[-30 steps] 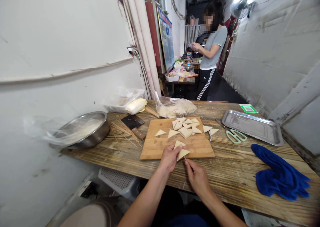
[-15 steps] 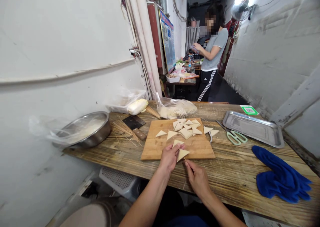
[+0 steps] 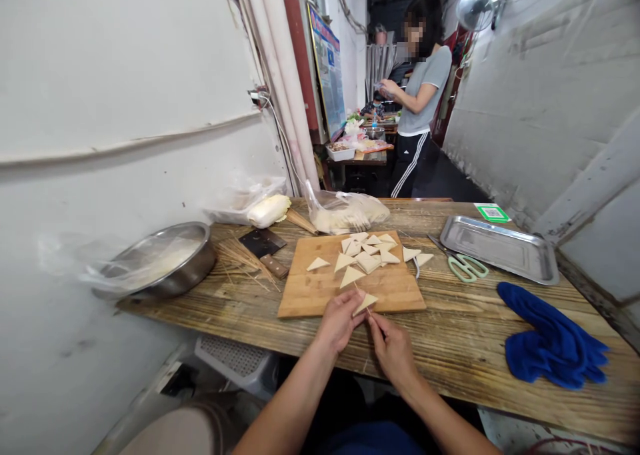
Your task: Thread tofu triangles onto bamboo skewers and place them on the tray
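Note:
My left hand (image 3: 339, 321) is closed around a pale triangular slice (image 3: 366, 303), perhaps tofu, over the front edge of the wooden cutting board (image 3: 295, 288). A thin wooden skewer runs through this slice, its tip showing just beyond my left fingers. My right hand (image 3: 395, 348) pinches the skewer's near end between thumb and fingers. Several more triangular slices (image 3: 369, 262) lie in a loose pile on the board. One slice (image 3: 353, 277) rests just beyond my left hand, and another (image 3: 318, 264) sits apart at the left.
Left of the board are a cleaver (image 3: 263, 243), loose skewers (image 3: 245, 258) and a steel bowl (image 3: 175, 271). A plastic bag (image 3: 345, 213) and a cabbage (image 3: 269, 211) stand behind. Scissors (image 3: 467, 267), a metal tray (image 3: 500, 248) and blue gloves (image 3: 555, 341) lie right. A person (image 3: 425, 95) stands beyond.
My left hand and the held slice have come slightly closer to my right hand along the skewer. The skewer tip now shows past the slice. The camera view has shifted a little.

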A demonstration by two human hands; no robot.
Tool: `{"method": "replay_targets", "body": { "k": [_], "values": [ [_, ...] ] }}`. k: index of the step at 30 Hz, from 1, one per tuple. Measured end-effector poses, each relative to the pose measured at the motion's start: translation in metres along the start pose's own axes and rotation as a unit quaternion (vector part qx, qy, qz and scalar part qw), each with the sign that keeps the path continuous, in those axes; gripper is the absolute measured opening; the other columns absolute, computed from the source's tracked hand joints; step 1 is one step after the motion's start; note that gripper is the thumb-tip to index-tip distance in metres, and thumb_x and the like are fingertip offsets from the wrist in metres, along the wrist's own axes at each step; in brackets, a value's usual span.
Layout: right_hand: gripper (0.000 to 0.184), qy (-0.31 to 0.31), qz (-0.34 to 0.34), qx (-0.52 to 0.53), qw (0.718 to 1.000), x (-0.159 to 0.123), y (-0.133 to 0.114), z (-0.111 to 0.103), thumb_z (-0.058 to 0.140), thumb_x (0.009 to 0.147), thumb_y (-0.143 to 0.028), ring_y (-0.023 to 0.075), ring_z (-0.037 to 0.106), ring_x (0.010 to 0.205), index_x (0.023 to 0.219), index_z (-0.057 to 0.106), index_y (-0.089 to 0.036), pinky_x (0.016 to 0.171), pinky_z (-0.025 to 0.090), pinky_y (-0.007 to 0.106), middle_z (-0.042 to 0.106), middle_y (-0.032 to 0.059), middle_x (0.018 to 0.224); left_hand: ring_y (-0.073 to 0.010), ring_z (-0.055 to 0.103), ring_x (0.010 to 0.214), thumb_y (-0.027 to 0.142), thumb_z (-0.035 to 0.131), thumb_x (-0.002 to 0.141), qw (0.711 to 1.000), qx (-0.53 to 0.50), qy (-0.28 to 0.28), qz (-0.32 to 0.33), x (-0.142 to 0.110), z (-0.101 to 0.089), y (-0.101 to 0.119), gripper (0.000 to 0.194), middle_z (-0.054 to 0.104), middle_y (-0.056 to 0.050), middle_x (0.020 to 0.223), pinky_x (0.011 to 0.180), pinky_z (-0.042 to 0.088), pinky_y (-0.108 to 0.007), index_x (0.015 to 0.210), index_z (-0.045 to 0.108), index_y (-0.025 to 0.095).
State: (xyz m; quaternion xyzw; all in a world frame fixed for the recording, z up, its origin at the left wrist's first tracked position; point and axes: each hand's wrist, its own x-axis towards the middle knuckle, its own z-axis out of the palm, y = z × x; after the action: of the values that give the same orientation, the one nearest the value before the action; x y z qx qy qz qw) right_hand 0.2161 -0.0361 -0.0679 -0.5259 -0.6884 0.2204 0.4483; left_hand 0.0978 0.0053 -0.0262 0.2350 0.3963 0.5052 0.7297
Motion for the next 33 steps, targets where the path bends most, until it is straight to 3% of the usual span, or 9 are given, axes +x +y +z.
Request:
{"method": "replay_targets", "body": {
  "k": [9,21,27,33],
  "values": [
    [0.034,0.016,0.016,-0.012,1.0,0.001,-0.002,-0.001,0.036,0.09,-0.03,0.0186,0.067,0.077,0.098,0.066,-0.018,0.069,0.05,0.026,0.071,0.0077,0.088,-0.0134,0.061,0.066,0.034,0.075,0.057,0.997,0.068,0.032,-0.007,-0.009,0.011,-0.011,0.031,0.069,-0.01,0.073,0.066,0.045,-0.023,0.074,0.067,0.01],
    [0.032,0.016,-0.009,-0.012,1.0,-0.001,-0.003,-0.002,0.037,0.089,-0.028,0.0183,0.067,0.079,0.097,0.066,-0.016,0.074,0.051,0.026,0.071,0.0085,0.09,-0.0164,0.064,0.079,0.026,0.074,0.061,0.999,0.0,0.036,0.023,-0.005,0.01,-0.017,0.029,0.069,-0.013,0.081,0.074,0.047,-0.025,0.081,0.064,0.008],
    [0.033,0.008,-0.008,-0.023,1.0,-0.003,-0.001,-0.001,0.036,0.09,-0.029,0.018,0.067,0.077,0.095,0.066,-0.018,0.07,0.051,0.025,0.071,0.0069,0.085,-0.0179,0.065,0.078,0.022,0.071,0.065,0.998,-0.017,0.048,0.031,0.001,0.008,-0.009,0.022,0.069,-0.014,0.081,0.084,0.047,-0.033,0.078,0.061,0.008],
    [0.034,0.008,0.0,-0.012,1.0,-0.003,-0.001,-0.001,0.035,0.09,-0.03,0.018,0.066,0.078,0.096,0.066,-0.017,0.072,0.05,0.026,0.071,0.008,0.086,-0.0192,0.066,0.078,0.026,0.07,0.068,0.999,0.015,0.04,0.006,-0.001,0.008,-0.003,0.023,0.068,-0.016,0.086,0.08,0.048,-0.032,0.081,0.059,0.009]
  ]
}}
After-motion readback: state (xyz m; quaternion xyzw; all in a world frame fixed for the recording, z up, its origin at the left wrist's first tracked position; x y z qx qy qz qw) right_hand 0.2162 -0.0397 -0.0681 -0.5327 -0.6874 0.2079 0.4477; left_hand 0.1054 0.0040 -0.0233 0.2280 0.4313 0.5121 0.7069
